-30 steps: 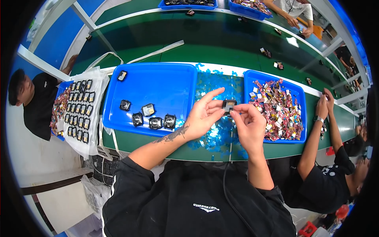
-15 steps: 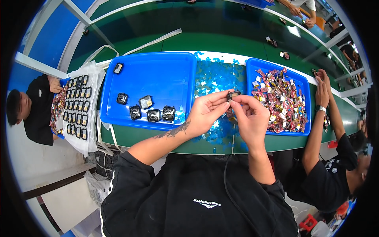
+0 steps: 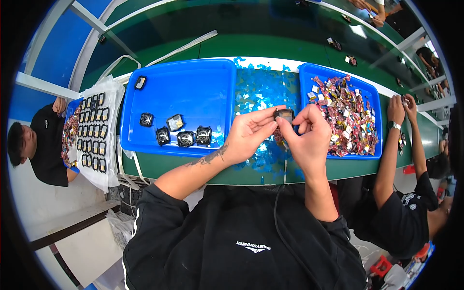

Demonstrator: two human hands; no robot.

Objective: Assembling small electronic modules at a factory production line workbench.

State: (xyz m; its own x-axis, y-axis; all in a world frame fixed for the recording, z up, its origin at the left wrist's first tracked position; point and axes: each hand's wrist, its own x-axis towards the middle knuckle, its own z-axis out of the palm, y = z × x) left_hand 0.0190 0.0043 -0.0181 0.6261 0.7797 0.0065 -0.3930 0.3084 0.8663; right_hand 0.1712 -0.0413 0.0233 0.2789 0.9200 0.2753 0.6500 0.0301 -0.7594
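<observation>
Over the strip of table between two blue trays, I hold a small black smartwatch case (image 3: 284, 114) in both hands, its greyish face partly hidden by fingers. My left hand (image 3: 247, 134) grips its left side, thumb and fingers closed. On its lower right edge rests the thumb of my right hand (image 3: 309, 135); the index finger is bent and raised beside it. Just beneath the case, a small pink-red piece (image 3: 279, 137) shows, partly covered. Several similar black watch cases (image 3: 185, 139) lie in the left blue tray (image 3: 181, 87).
The right blue tray (image 3: 378, 145) is heaped with small pink, yellow and white parts (image 3: 345, 118). Blue film scraps (image 3: 263, 92) litter the table. Rows of watch cases (image 3: 94, 116) lie on white sheeting at far left. Co-workers sit left and right; one's hands (image 3: 398, 108) are beyond the right tray.
The watch case has tipped, so more of its face shows. My right fingers have spread and lifted from it, the thumb staying near. The view has shifted slightly.
</observation>
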